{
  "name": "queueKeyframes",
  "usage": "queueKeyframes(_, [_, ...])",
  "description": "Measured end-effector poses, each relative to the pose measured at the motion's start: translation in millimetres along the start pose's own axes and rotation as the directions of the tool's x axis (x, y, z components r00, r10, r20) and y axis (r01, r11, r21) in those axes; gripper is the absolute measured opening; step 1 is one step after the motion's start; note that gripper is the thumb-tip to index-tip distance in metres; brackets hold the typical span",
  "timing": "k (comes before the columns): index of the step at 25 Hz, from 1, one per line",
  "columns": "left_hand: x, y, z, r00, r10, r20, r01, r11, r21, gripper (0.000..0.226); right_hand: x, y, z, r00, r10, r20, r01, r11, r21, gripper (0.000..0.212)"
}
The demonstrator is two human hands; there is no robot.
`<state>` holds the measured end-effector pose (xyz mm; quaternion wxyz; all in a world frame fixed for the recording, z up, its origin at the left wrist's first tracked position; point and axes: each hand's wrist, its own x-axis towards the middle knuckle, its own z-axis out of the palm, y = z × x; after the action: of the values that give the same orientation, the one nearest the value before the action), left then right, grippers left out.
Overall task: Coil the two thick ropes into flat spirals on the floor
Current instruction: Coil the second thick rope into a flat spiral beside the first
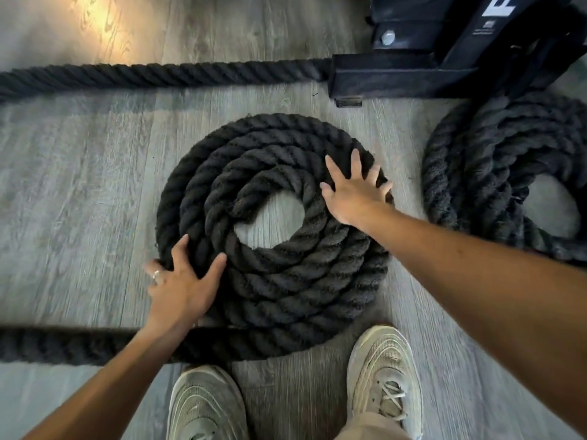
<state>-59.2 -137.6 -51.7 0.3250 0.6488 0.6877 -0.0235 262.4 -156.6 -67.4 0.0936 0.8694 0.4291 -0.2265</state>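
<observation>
Between our shoes (384,376) and the rack base (397,74), the centre coil (273,274) lies partly wound; our left hand (181,287) and right hand (352,195) press it, fingers spread. Its tail (63,344) remains; the second coil (508,173) looks done.

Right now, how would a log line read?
left hand: pressing black rope coil | right hand: pressing coil | tail uncoiled
</observation>
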Motion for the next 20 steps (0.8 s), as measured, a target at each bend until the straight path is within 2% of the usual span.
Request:
queueKeyframes(2, [23.1,4.7,-10.7,0.999,-0.019,-0.042,0.021,0.998,0.052,0.071,-32.3,0.2,20.7,0.997,-0.017,-0.081,0.028,0.989,0.148,0.062])
queueKeyframes(4, [53.0,11.1,-23.9,0.994,0.071,-0.087,-0.057,0.985,0.161,0.056,-71.5,12.1,45.7,0.968,0.117,-0.222,-0.039,0.944,0.328,0.067])
queueKeyframes(5, [69.7,14.2,-30.2,0.985,0.141,-0.095,-0.121,0.973,0.196,0.049,-88.0,21.4,53.8,0.941,0.25,-0.231,-0.115,0.873,0.475,0.071])
queueKeyframes(6, [87.2,17.5,-36.9,0.979,0.191,-0.075,-0.174,0.967,0.188,0.045,-99.8,32.5,59.1,0.912,0.373,-0.169,-0.192,0.754,0.628,0.072])
queueKeyframes(7, [103.8,20.8,-43.5,0.977,0.21,-0.035,-0.203,0.968,0.149,0.045,-107.5,43.7,62.6,0.897,0.435,-0.079,-0.25,0.647,0.721,0.07])
queueKeyframes(8, [118.4,23.9,-49.0,0.977,0.213,0.001,-0.212,0.971,0.108,0.049,-112.2,52.5,63.8,0.9,0.435,-0.031,-0.268,0.607,0.748,0.064])
queueKeyframes(11, [141.9,24.4,-54.3,0.976,0.219,0.013,-0.219,0.974,0.058,0.063,-103.3,62.8,60.9,0.938,0.343,-0.058,-0.2,0.667,0.718,0.05])
queueKeyframes(16, [108.8,-4.4,-38.2,0.993,0.085,-0.083,-0.104,0.96,-0.259,0.066,-41.0,69.2,25.2,0.969,0.248,-0.017,-0.175,0.73,0.661,0.058])
queueKeyframes(18, [78.2,-16.9,-20.2,0.996,0.018,-0.086,-0.053,0.904,-0.424,0.063,-7.4,72.3,-2.0,0.97,0.24,-0.025,-0.171,0.754,0.635,0.059])
queueKeyframes(20, [51.1,-22.8,-4.3,0.997,-0.077,-0.013,0.054,0.796,-0.603,0.054,16.3,70.1,-19.4,0.958,0.28,-0.057,-0.181,0.75,0.636,0.055])
